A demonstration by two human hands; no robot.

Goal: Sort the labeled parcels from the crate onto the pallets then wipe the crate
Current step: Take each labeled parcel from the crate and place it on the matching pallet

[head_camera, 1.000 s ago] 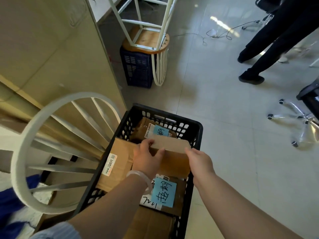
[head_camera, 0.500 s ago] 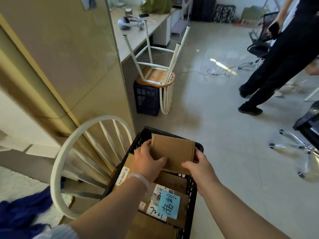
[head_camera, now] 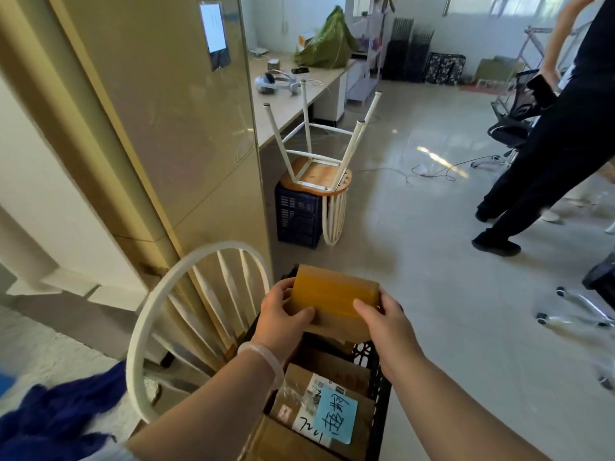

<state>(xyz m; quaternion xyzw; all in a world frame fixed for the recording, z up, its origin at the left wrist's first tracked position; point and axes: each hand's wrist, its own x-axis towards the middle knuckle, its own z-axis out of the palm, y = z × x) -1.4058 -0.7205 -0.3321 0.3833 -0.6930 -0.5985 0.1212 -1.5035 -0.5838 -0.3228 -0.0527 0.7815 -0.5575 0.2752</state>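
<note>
Pinching opposite ends, left hand (head_camera: pixel 282 315) and right hand (head_camera: pixel 390 325) held the flat brown cardboard parcel (head_camera: pixel 335 299) over the black plastic crate (head_camera: pixel 379 387), likely label-checking.

One wide-angle view reaches me, from the camera worn on the person's head, facing forward and tipped down along both forearms. The left hand (head_camera: pixel 281 314) and right hand (head_camera: pixel 389 327) sit close under the lens, low of centre, gripping a parcel (head_camera: pixel 332 297) between them. The crate (head_camera: pixel 376 371) lies beneath the hands; beyond them the floor (head_camera: pixel 432 261) runs to an upturned stool (head_camera: pixel 319 176), well apart.
</note>
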